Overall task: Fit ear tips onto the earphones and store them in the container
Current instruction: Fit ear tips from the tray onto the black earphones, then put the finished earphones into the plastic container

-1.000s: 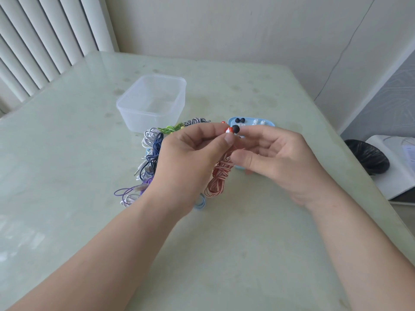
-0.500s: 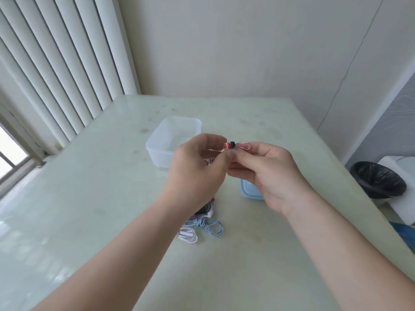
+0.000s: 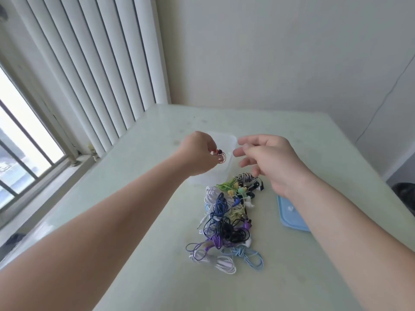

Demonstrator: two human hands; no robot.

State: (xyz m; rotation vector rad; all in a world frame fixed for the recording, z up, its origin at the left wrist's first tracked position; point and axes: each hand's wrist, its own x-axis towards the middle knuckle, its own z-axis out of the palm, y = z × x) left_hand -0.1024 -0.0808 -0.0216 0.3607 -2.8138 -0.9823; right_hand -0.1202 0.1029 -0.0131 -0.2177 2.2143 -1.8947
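Note:
My left hand (image 3: 198,151) holds the red earphones (image 3: 220,156), a coiled red-and-white cable with a black ear tip on one bud, over the clear plastic container (image 3: 226,140). To the right of the container my right hand (image 3: 269,160) hovers with relaxed fingers and holds nothing. A pile of tangled earphones (image 3: 226,218) in purple, blue, green, white and black lies on the table in front of the container. The blue lid (image 3: 289,217) with a white ear tip on it sits at the right, partly under my right forearm.
The pale green table (image 3: 134,221) runs to a wall corner at the back. White vertical blinds (image 3: 89,63) and a barred window (image 3: 22,153) stand on the left. A dark bin (image 3: 404,194) sits on the floor at the right edge.
My hands have parted. The left hand carried the red earphones forward over the container, and the right hand let go and opened. The camera tilted up.

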